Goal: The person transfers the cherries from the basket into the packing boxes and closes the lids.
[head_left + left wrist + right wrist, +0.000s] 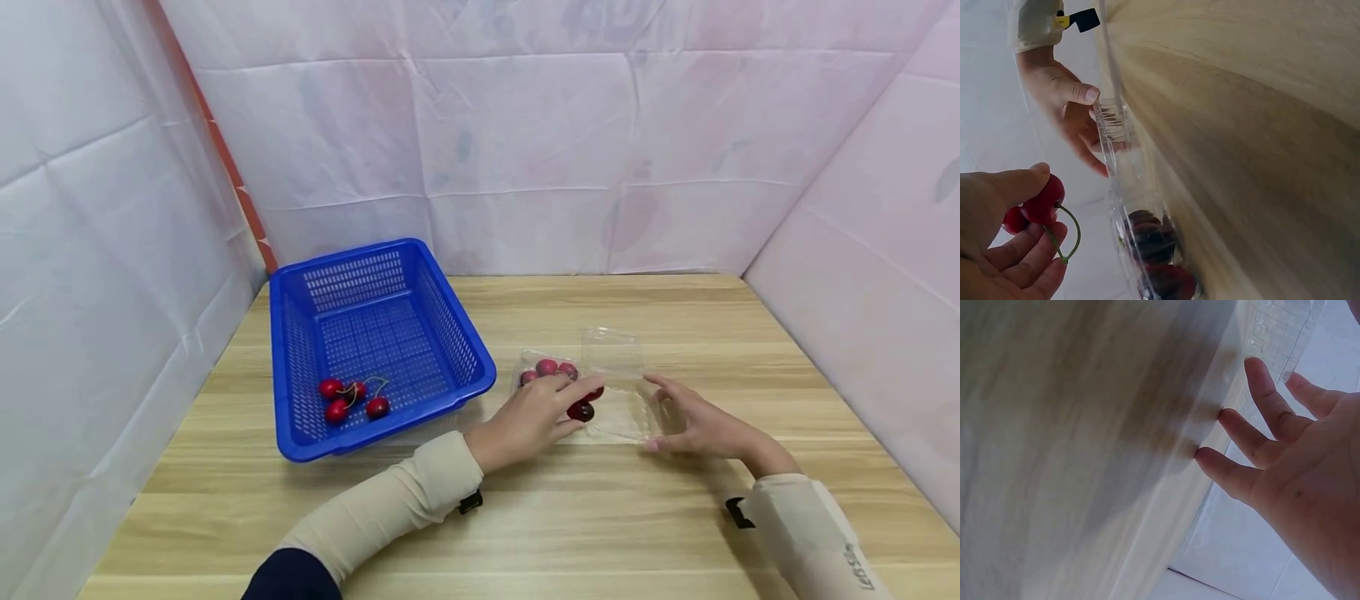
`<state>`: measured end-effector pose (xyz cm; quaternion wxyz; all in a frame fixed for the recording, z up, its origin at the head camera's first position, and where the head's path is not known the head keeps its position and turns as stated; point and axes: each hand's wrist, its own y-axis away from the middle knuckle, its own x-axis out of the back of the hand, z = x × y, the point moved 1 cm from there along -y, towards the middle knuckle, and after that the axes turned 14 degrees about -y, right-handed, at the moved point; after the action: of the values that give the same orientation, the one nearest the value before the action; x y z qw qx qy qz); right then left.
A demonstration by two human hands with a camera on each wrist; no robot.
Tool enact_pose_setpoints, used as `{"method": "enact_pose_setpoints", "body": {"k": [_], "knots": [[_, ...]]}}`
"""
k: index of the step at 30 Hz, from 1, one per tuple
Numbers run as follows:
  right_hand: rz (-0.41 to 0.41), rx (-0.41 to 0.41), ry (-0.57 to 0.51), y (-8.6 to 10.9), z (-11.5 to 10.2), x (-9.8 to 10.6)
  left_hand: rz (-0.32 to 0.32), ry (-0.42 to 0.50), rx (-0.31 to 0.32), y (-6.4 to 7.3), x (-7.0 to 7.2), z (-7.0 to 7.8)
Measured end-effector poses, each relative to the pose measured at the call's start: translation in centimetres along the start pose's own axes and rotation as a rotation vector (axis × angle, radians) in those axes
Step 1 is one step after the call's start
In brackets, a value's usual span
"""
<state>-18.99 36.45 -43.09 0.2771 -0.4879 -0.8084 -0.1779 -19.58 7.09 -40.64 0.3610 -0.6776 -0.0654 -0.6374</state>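
Observation:
My left hand [528, 423] pinches a pair of red cherries [1045, 201] between thumb and fingers, a curved green stem hanging from them. It hovers over clear plastic packaging [622, 412], where more cherries [547, 367] lie in the left part. Whether the packaging is one box or two, I cannot tell. At its right end rests my right hand [701, 423], thumb and fingers spread along the edge, some fingertips touching the table in the right wrist view. A clear upright flap [611, 350] stands at the back. My left hand hides part of the packed cherries.
To the left stands a blue plastic basket [281, 367] with perforated sides. Several stemmed cherries [337, 410] lie in its near left corner. The wooden table [540, 533] is bordered by pale cloth walls [525, 150] at the back and sides.

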Motion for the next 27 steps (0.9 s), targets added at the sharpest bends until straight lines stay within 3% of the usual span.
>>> {"method": "enact_pose_setpoints", "body": {"k": [19,27], "knots": [[-0.018,-0.057,-0.051,0.0,-0.2,0.2,-0.052,-0.013,-0.034,-3.4,-4.5,1.7],[-0.012,-0.049,-0.07,0.1,-0.2,0.0,-0.125,0.0,0.024,-4.5,-5.4,2.6]]}}
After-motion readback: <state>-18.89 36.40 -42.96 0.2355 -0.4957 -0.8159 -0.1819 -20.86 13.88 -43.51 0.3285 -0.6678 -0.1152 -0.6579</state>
